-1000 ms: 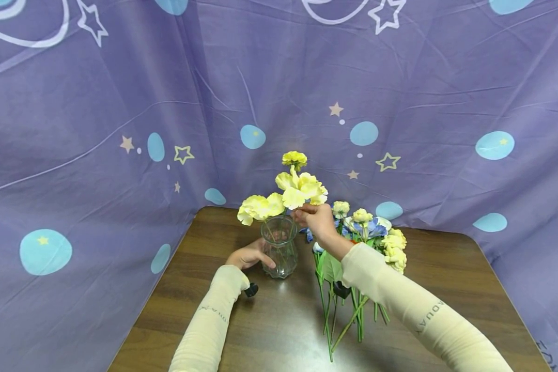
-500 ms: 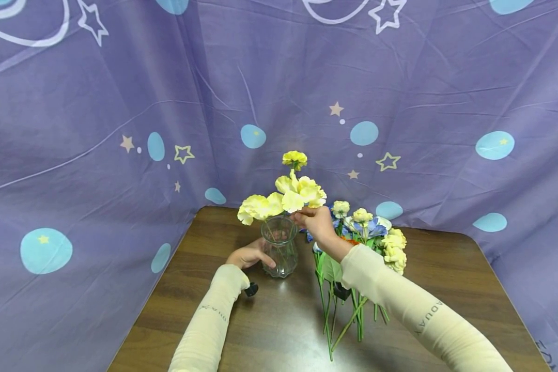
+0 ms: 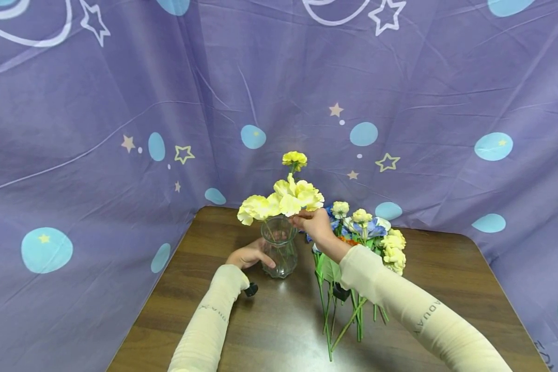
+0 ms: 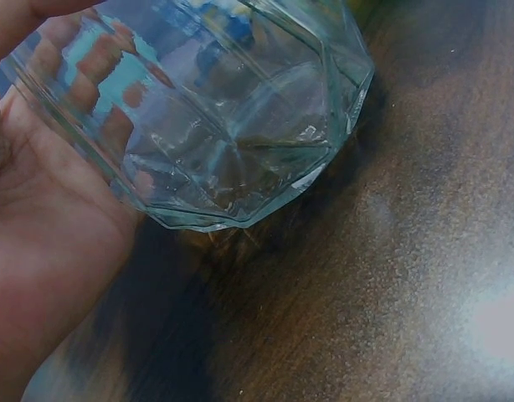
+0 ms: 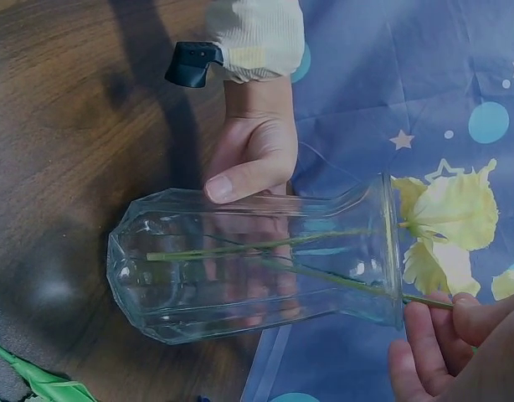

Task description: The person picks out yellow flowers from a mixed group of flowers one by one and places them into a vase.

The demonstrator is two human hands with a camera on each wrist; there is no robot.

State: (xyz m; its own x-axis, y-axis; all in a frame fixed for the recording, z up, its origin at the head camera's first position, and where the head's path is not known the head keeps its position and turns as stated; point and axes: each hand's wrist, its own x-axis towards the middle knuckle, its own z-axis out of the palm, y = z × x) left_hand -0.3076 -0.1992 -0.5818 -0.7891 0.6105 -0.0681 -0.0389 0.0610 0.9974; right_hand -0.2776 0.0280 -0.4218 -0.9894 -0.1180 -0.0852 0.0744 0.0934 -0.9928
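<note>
A clear glass vase (image 3: 281,261) with a flared rim stands on the wooden table. My left hand (image 3: 248,256) grips its side, with the thumb on the near face and the fingers seen through the glass (image 4: 232,167) in the left wrist view. One pale yellow flower (image 3: 254,207) leans over the rim on the left, its stem inside. My right hand (image 3: 315,223) pinches a green stem (image 5: 424,301) right at the rim, and that stem slants down into the vase. Above this hand spreads another pale yellow flower (image 3: 293,197). A deeper yellow bloom (image 3: 295,159) rises behind it.
Right of the vase lies a bunch of artificial flowers, with blue blooms (image 3: 376,228), cream-yellow blooms (image 3: 394,245) and green stems (image 3: 360,323) toward the front. My right forearm (image 3: 400,289) passes over them. A purple patterned curtain (image 3: 279,82) hangs behind the table (image 3: 269,330).
My right hand and the pale yellow flower above it have shifted slightly down and left, toward the vase's mouth. The left hand and the vase stay put.
</note>
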